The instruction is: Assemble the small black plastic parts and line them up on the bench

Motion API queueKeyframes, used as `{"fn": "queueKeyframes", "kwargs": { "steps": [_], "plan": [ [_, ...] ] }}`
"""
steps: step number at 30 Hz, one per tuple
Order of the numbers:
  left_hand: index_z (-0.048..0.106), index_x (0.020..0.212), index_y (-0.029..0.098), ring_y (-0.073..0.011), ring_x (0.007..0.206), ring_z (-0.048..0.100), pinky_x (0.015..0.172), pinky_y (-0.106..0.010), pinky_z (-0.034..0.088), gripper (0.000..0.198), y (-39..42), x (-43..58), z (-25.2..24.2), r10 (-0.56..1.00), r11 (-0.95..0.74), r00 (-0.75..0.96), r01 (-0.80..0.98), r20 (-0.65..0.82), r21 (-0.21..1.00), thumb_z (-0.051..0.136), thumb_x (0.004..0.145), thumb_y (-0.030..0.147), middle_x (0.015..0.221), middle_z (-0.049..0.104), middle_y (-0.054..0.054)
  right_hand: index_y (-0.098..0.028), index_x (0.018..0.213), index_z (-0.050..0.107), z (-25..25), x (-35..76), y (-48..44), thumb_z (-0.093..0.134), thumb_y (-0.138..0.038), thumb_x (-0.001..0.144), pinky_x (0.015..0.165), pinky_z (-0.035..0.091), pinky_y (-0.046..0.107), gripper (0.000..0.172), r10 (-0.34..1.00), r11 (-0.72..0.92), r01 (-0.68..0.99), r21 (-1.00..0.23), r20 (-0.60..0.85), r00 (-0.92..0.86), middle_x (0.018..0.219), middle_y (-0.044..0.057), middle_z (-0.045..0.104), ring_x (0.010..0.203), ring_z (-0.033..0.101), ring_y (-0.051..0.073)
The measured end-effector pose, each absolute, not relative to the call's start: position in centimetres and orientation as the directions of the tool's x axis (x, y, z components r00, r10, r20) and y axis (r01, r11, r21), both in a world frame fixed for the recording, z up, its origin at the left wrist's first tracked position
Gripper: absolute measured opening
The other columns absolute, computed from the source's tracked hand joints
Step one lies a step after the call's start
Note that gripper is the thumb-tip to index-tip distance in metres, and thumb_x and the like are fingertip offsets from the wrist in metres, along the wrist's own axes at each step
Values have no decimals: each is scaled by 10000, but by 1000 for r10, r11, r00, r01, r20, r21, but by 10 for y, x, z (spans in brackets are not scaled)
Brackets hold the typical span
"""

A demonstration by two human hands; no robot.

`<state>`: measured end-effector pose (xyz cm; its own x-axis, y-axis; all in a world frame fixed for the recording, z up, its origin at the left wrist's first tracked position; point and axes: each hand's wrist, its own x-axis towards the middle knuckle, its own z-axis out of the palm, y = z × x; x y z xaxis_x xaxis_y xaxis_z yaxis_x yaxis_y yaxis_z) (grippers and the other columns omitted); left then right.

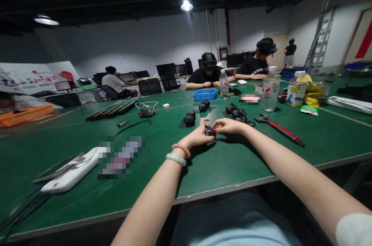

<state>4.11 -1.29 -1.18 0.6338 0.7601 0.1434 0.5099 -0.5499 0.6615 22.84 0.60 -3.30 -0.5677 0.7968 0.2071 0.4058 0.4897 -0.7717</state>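
Observation:
A small black part [209, 131] is held just above the green table [232, 164], between my two hands. My left hand [201, 132], with a beaded bracelet and a pale bangle at the wrist, grips it from the left between thumb and fingers. From the right, my right hand [226, 125] pinches at the same part with its fingertips. Beyond my hands lie similar black parts: one group [190, 118] to the left, another [204, 106] farther back, and more [236, 112] to the right.
An adjustable wrench [280, 129] with a red and black handle lies right of my hands. Behind stand a blue tray [204, 94], water bottles [271, 90] and a juice bottle [295, 89]. A white power strip [74, 170] lies left. Two people sit across the table.

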Motion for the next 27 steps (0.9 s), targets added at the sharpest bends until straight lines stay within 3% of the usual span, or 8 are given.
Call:
{"fn": "queueKeyframes", "kwargs": {
  "steps": [17, 27],
  "plan": [
    [174, 1138, 190, -116, 686, 491, 591, -220, 406, 675, -9, 40, -14, 741, -573, 658, 519, 132, 634, 580, 610, 298, 885, 480, -33, -100, 877, 590, -36, 230, 10, 482, -403, 715, 537, 340, 207, 360, 805, 522, 486, -701, 214, -554, 693, 36, 566, 581, 448, 96],
    [173, 1140, 187, -121, 707, 496, 640, -246, 417, 685, -10, 40, -13, 748, -574, 651, 537, 129, 618, 583, 608, 323, 889, 466, -32, -93, 706, 568, -37, 229, 14, 410, -437, 730, 473, 255, 196, 379, 796, 534, 536, -653, 174, -580, 518, -22, 430, 493, 345, 70]
  ]
}}
